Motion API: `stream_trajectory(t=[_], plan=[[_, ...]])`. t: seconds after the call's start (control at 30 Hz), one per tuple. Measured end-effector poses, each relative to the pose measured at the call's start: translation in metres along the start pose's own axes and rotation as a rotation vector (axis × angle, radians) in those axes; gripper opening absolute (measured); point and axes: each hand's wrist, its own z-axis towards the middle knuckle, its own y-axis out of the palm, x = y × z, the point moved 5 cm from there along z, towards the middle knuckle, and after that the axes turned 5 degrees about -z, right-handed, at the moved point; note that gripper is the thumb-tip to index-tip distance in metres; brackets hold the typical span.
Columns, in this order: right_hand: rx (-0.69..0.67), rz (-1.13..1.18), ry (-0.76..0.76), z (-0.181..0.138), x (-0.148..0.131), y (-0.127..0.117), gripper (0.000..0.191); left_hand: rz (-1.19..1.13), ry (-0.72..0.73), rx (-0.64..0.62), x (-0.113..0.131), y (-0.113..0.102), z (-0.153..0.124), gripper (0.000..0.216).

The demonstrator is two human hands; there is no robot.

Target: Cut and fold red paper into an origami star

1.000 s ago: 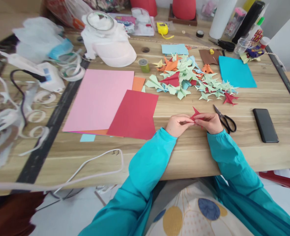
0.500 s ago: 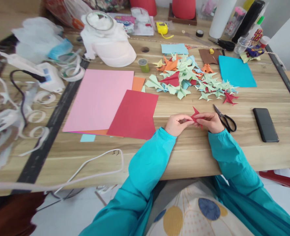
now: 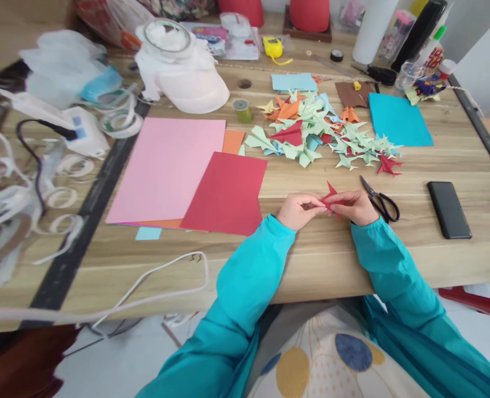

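Between my two hands is a small folded red paper plane (image 3: 332, 189), its pointed parts sticking out above and below the fingers. My left hand (image 3: 298, 210) pinches its left side with thumb and fingertips. From the right, my right hand (image 3: 355, 206) grips it with the thumb lying across the paper; the fingertips hide most of the folds. Just right of that hand lie black-handled scissors (image 3: 380, 200). Beyond the hands spreads a pile of folded paper planes (image 3: 311, 124) in green, orange, red and blue. A red paper sheet (image 3: 228, 193) with a notched edge lies to the left.
A pink sheet (image 3: 170, 166) covers other coloured sheets at left. Blue paper (image 3: 400, 120) and a black phone (image 3: 449, 210) lie at right. A white cap (image 3: 195, 83), a yellow tape measure (image 3: 273, 47) and bottles stand behind. White cables and tape rolls (image 3: 123, 119) crowd the left.
Both hands stay in nearly the same place. The fingers have shifted slightly on the red paper, and its tip is turned a little. Nothing else has moved.
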Motion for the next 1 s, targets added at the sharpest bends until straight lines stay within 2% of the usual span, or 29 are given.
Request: stream_trajectory(t=[0.43, 0.73, 1.0], plan=[[-0.002, 0.046, 0.020, 0.001, 0.006, 0.000, 0.024, 0.053, 0.010, -0.017, 0.001, 0.001, 0.001, 0.012], [-0.027, 0.072, -0.020, 0.000, 0.000, 0.003, 0.025, -0.026, -0.140, 0.092, -0.006, -0.003, 0.001, 0.018], [-0.016, -0.043, -0.054, 0.000, -0.003, 0.004, 0.028, -0.013, -0.136, 0.122, -0.008, -0.005, 0.002, 0.019]])
